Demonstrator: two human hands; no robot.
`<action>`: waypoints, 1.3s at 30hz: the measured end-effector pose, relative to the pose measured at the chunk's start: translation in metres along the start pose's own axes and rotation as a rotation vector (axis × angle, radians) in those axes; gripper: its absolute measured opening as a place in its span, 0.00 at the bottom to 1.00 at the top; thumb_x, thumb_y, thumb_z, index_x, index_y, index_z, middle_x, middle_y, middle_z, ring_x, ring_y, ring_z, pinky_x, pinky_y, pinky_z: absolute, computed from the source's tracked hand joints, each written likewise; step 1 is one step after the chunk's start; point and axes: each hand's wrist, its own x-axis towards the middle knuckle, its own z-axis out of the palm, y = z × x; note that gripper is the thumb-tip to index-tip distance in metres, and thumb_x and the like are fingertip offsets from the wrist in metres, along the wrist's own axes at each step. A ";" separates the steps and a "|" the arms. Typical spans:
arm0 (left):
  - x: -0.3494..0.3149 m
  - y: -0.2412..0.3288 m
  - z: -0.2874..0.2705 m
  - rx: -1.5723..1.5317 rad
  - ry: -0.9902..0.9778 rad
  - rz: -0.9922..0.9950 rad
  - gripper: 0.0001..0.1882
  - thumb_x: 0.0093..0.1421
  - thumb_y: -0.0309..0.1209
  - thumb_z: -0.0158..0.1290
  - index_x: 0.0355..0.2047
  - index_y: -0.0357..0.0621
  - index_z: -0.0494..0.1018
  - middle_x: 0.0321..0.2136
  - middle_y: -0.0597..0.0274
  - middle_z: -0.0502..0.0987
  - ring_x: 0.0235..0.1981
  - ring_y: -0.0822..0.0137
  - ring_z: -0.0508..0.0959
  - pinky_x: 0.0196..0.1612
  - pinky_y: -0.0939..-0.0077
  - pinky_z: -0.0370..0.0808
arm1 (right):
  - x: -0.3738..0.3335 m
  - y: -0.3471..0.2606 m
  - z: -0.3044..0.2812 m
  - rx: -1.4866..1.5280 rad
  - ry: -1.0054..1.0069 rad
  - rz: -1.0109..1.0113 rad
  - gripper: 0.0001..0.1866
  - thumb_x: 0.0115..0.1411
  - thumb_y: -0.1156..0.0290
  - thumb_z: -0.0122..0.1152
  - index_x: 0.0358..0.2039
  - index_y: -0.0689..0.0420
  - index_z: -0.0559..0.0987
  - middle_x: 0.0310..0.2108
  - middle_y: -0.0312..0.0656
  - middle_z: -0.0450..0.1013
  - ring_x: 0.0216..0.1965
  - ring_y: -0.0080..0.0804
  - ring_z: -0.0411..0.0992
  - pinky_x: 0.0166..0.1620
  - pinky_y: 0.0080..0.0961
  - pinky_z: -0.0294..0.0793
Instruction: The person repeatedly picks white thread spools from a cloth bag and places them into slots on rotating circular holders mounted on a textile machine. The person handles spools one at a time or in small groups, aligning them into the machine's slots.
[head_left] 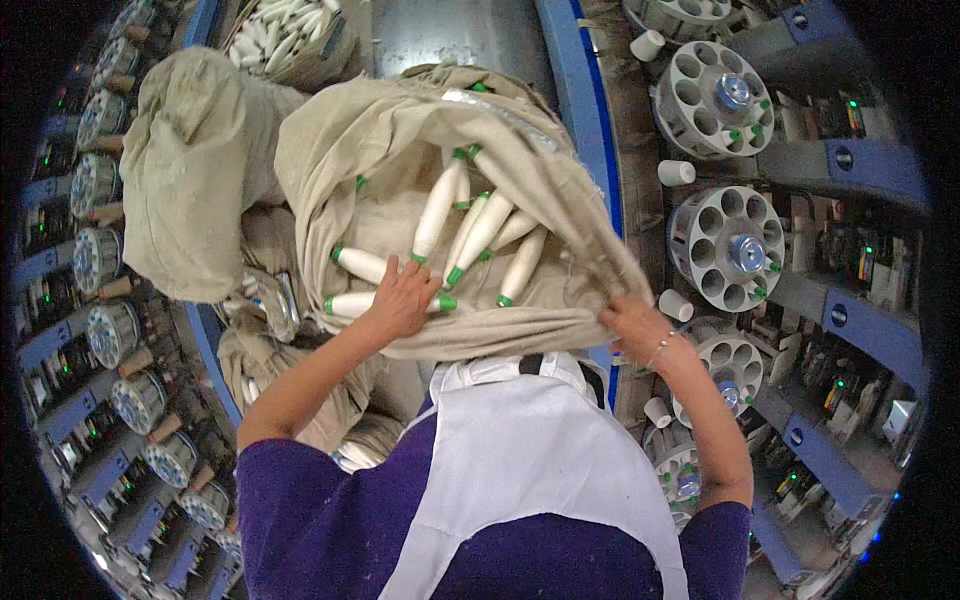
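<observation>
A large beige cloth sack lies with its mouth wide, holding several white yarn bobbins with green ends. Over its near left side, my left hand is closed around a yarn bobbin lying crosswise; its thumb is hidden. Another yarn bobbin rests just beyond the fingers, and one more leans upright toward the far side. My right hand grips the sack's rim at the near right, fingers wrapped in the cloth. Part of the rim beside it is blurred by motion.
A full beige sack stands at the left, and a sack of white bobbins behind it. Machines with round bobbin magazines line the right; more magazines run along the left. A blue rail edges the right side.
</observation>
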 end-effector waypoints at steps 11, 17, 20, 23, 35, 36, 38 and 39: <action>0.049 -0.022 -0.068 0.269 -0.018 0.288 0.17 0.41 0.26 0.59 0.35 0.46 0.71 0.37 0.58 0.69 0.46 0.58 0.68 0.61 0.48 0.55 | 0.077 -0.005 0.082 0.472 0.287 0.138 0.09 0.58 0.72 0.54 0.40 0.57 0.75 0.39 0.47 0.70 0.42 0.49 0.70 0.44 0.40 0.70; 0.079 -0.050 -0.033 0.212 0.209 0.167 0.15 0.41 0.24 0.54 0.34 0.42 0.71 0.32 0.58 0.69 0.41 0.59 0.70 0.50 0.61 0.61 | 0.091 -0.012 0.115 0.543 0.413 0.336 0.08 0.59 0.73 0.53 0.39 0.55 0.76 0.40 0.48 0.69 0.42 0.50 0.70 0.45 0.41 0.70; 0.102 -0.056 -0.016 0.221 0.254 -0.141 0.16 0.39 0.26 0.55 0.32 0.40 0.71 0.30 0.52 0.72 0.38 0.56 0.71 0.44 0.64 0.62 | 0.097 -0.018 0.121 0.597 0.417 0.353 0.11 0.59 0.71 0.53 0.44 0.51 0.75 0.40 0.50 0.69 0.41 0.52 0.71 0.44 0.41 0.71; 0.144 -0.063 0.005 0.127 0.127 -0.350 0.16 0.42 0.30 0.55 0.33 0.38 0.71 0.30 0.46 0.75 0.35 0.53 0.75 0.42 0.60 0.65 | 0.109 -0.027 0.128 0.562 0.310 0.449 0.14 0.59 0.68 0.54 0.47 0.46 0.74 0.38 0.53 0.68 0.40 0.53 0.71 0.44 0.41 0.72; 0.114 -0.091 -0.046 -0.811 0.000 -0.600 0.22 0.41 0.29 0.59 0.40 0.37 0.73 0.41 0.46 0.77 0.41 0.49 0.76 0.44 0.60 0.72 | 0.108 -0.009 0.128 1.795 0.417 0.380 0.14 0.62 0.63 0.55 0.48 0.46 0.69 0.35 0.42 0.69 0.32 0.29 0.73 0.31 0.26 0.76; 0.107 -0.078 -0.057 -0.768 0.096 -0.513 0.22 0.40 0.27 0.59 0.39 0.37 0.73 0.42 0.47 0.76 0.41 0.50 0.76 0.44 0.61 0.71 | 0.096 -0.008 0.120 2.102 0.360 0.436 0.15 0.62 0.63 0.55 0.49 0.46 0.68 0.36 0.43 0.69 0.32 0.29 0.73 0.30 0.24 0.77; 0.096 -0.048 -0.076 -0.445 0.221 -0.131 0.20 0.39 0.27 0.59 0.36 0.39 0.75 0.43 0.50 0.74 0.41 0.53 0.74 0.43 0.64 0.71 | 0.074 -0.007 0.105 2.618 0.233 0.337 0.21 0.63 0.64 0.53 0.56 0.41 0.64 0.39 0.47 0.70 0.32 0.31 0.75 0.31 0.25 0.80; 0.092 -0.031 -0.080 -0.164 0.250 0.163 0.18 0.39 0.27 0.59 0.35 0.40 0.76 0.43 0.53 0.73 0.42 0.55 0.73 0.43 0.66 0.70 | 0.062 -0.009 0.099 2.529 0.211 0.295 0.24 0.63 0.65 0.52 0.59 0.40 0.61 0.41 0.49 0.70 0.33 0.32 0.75 0.31 0.27 0.80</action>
